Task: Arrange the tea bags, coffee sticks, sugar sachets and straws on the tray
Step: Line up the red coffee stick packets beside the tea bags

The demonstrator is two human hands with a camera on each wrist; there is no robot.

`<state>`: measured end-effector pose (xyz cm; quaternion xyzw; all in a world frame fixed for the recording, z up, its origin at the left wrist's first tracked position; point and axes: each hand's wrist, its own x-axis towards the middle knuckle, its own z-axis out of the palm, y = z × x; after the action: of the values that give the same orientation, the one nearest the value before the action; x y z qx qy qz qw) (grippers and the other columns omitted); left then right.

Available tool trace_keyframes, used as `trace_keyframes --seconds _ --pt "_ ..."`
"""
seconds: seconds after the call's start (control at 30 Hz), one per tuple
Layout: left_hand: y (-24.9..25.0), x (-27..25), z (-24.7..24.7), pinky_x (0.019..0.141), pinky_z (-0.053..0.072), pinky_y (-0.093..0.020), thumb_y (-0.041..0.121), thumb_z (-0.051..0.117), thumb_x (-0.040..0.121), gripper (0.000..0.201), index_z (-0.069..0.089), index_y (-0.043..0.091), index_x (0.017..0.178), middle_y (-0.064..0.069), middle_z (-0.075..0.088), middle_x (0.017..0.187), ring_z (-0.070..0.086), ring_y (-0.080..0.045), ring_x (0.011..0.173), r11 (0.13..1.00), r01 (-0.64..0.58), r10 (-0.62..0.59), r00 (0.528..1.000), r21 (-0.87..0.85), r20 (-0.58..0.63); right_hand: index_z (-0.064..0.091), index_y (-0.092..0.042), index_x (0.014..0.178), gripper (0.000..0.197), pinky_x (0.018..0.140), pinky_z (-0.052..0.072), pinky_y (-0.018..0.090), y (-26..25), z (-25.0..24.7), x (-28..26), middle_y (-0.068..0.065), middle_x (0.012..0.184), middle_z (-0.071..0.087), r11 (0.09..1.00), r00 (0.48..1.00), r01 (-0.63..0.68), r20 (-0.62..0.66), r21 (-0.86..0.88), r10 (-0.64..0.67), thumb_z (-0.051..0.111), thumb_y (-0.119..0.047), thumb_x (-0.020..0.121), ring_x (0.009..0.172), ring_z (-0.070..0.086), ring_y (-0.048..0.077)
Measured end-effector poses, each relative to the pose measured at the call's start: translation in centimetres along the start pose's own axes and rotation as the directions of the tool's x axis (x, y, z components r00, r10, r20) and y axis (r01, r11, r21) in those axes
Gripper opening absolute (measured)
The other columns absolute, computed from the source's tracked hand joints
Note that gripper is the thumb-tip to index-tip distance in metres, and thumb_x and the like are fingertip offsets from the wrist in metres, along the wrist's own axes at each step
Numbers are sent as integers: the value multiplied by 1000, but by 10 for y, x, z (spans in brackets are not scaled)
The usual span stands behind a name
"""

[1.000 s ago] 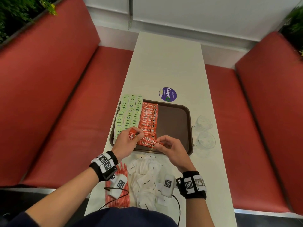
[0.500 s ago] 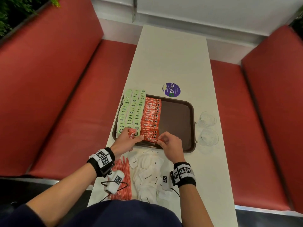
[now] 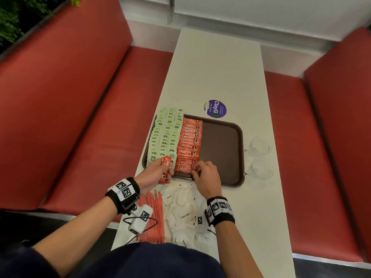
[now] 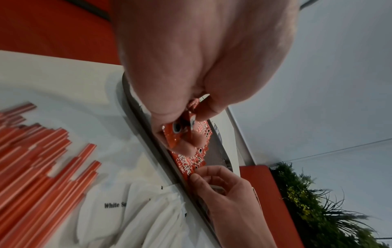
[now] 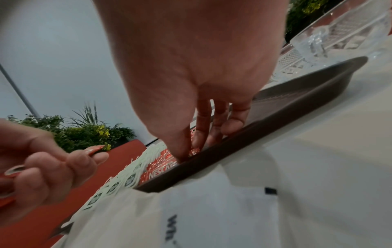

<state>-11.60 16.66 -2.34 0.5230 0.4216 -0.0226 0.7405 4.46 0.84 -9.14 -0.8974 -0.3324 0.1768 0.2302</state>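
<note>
Here, a brown tray (image 3: 224, 149) is seen on the white worktop (image 3: 216, 73). Green tea bags (image 3: 164, 135) are laid in rows over its left part, and a column of red coffee sticks (image 3: 189, 145) lies just beside them, with the right part of the tray bare.

A few spare sticks (image 3: 165, 167) are held in the left hand (image 3: 154, 173), its fingers (image 4: 161, 115) curled round them over the near left corner of the tray. The right hand (image 3: 206, 175) is set at the near end of the column; its fingers (image 5: 201, 134) are bent downward onto the nearest stick (image 3: 184, 169), which is pinched at its right end against the tray's near rim.

On the worktop before the tray, a heap of white sugar sachets (image 3: 182, 209) is spread, and red-and-white straws (image 3: 152, 215) are bundled to its left. Two glass cups (image 3: 261, 157) stand to the right of the tray, apart from it, and a purple sticker (image 3: 215, 108) is seen just beyond its far edge. Marker bands are worn on both wrists.
</note>
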Motion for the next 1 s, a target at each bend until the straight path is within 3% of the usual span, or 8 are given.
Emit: trace_keyframes --seconds 0.27,0.43,0.57,0.73,0.83,0.9,0.97,1.0 --pt "2 -5 0 85 63 -42 15 49 115 20 53 6 132 -21 75 114 68 -25 88 998 -56 57 994 -17 92 65 -29 112 11 92 57 45 -3 2 -3 -5 117 59 1000 998 14 -63 -27 -15 70 -32 103 108 54 19" --pt "3 -7 0 70 54 -32 20 52 114 21 53 6 129 -21 77 112 62 -19 77 994 -98 90 987 57 132 68 -33 111 8 92 56 33 -11 -13 -5 -11 113 63 971 994 58 -102 232 -35 66 -38 107 105 61 10" --pt "5 -4 5 64 47 -29 22 54 113 23 53 3 127 -13 78 100 59 -19 71 976 -170 148 976 135 161 74 -31 116 25 85 57 21 -33 -39 -13 -13 109 76 780 999 -27 35 626 7 66 -52 105 100 71 2" --pt "11 -6 15 61 48 -26 25 55 113 24 54 5 127 -15 80 103 66 -22 78 943 -278 248 953 182 172 76 -16 113 17 83 61 41 -35 -41 -16 12 110 78 553 991 -109 132 826 -1 80 -26 100 98 73 23" --pt "14 -6 20 63 48 -19 32 56 112 13 60 20 114 8 80 99 66 -10 79 909 -333 292 937 250 190 69 -4 118 22 88 62 48 -42 -48 -18 18 116 78 399 991 -123 130 909 9 73 -21 105 99 73 29" --pt "16 -7 24 76 50 -11 36 56 111 11 64 31 118 26 76 105 68 4 93 875 -375 318 922 305 222 63 -3 122 24 85 58 48 -47 -52 -18 22 117 77 353 993 -119 118 928 24 67 -23 109 99 72 30" --pt "19 -6 25 89 50 -10 44 59 109 21 67 35 126 28 74 115 67 9 107 859 -394 338 916 326 218 63 -10 122 19 77 57 45 -49 -58 -18 21 109 77 418 998 -69 62 906 31 64 -25 111 90 71 29" --pt "21 -6 24 86 49 -10 46 60 107 21 69 33 121 30 74 108 67 10 101 856 -404 360 914 322 188 64 -15 121 14 73 57 41 -49 -62 -18 18 104 78 482 1000 -29 24 876 18 63 -26 111 83 71 26"
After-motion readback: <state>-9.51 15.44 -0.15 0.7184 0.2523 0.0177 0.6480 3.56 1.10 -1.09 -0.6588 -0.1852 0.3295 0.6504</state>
